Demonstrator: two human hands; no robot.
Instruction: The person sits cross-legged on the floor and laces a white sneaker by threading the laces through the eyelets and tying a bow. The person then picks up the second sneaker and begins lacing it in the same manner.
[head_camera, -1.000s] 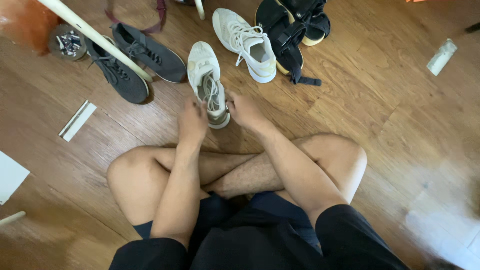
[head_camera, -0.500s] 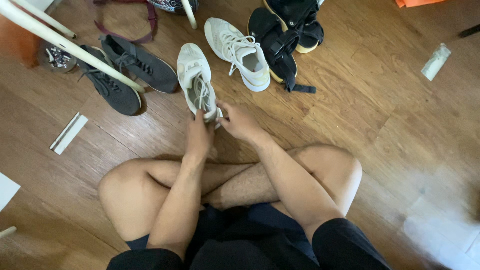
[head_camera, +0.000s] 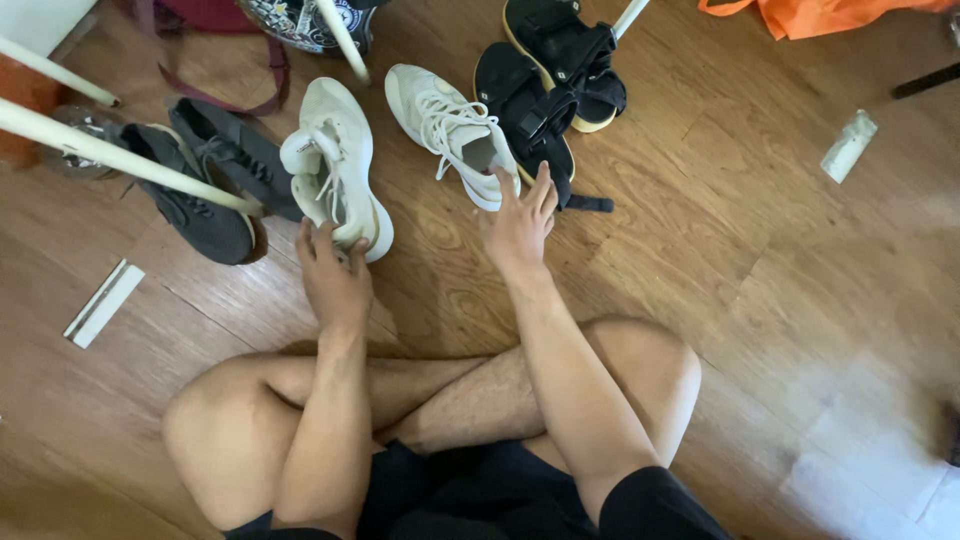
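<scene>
We grip with our left hand (head_camera: 335, 278) the heel of a white laced fabric sneaker (head_camera: 335, 170) lying on the wooden floor (head_camera: 720, 260). Our right hand (head_camera: 520, 225), fingers spread and holding nothing, touches the second white sneaker (head_camera: 450, 130) just beside.

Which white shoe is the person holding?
The white shoe on the left, beside the dark grey sneakers. The left hand grips its near end. The other white shoe lies untouched, with the right hand open just below it.
</scene>
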